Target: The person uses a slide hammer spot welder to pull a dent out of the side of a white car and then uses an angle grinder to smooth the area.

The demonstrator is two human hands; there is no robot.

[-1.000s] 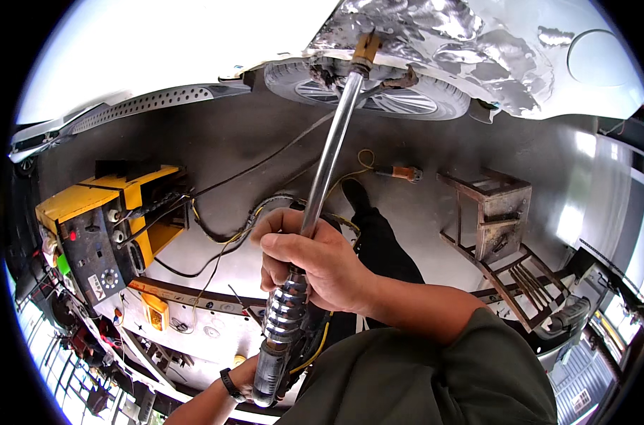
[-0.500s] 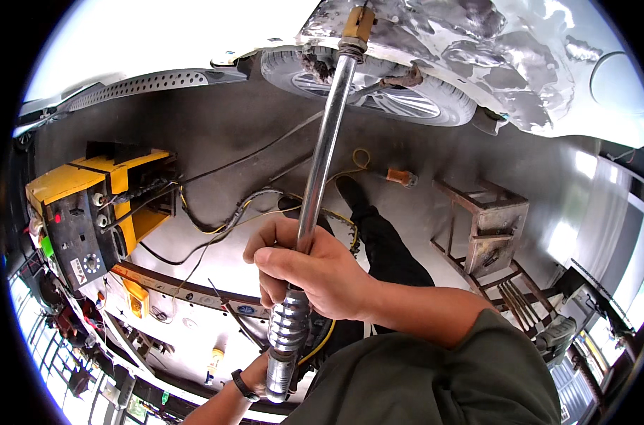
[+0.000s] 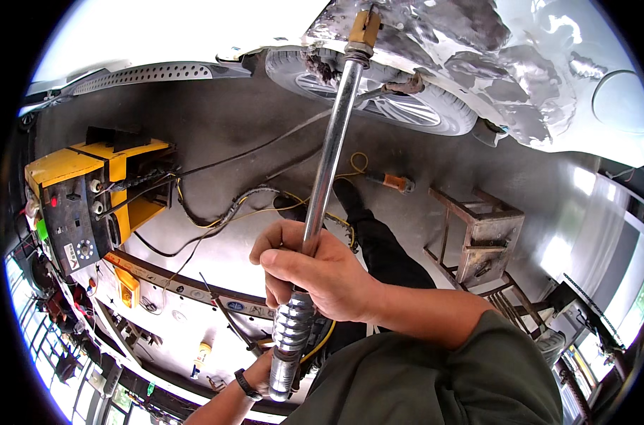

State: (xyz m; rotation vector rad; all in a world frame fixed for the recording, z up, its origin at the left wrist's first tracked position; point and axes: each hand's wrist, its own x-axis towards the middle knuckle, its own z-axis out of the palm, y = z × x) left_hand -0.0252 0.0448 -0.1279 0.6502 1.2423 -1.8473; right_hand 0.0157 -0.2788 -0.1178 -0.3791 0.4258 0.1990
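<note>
My right hand [image 3: 322, 273] is closed around the chrome rod of a slide hammer [image 3: 332, 152], just above its ribbed metal grip [image 3: 293, 326]. The rod slants up and away to a brass-coloured end piece [image 3: 364, 30], which lies over the scraped, bare-metal patch [image 3: 456, 28] on a white car's body panel above the wheel. Whether its tip touches the panel, I cannot tell. My left hand [image 3: 261, 372], with a dark band at the wrist, is low beside the tool's near end. The tool and the hand itself hide most of its fingers.
A yellow and black machine [image 3: 74, 205] with cables stands at the left. Hoses and a yellow cord [image 3: 265, 210] cross the floor near my feet. An orange power tool [image 3: 396, 182] lies beyond them. At the right stands a worn wooden stool [image 3: 488, 244]. A cluttered white surface [image 3: 184, 322] lies lower left.
The whole view has shifted slightly. My right hand keeps its grip on the rod, with the ribbed grip just below it. The left hand has barely moved near the tool's end.
</note>
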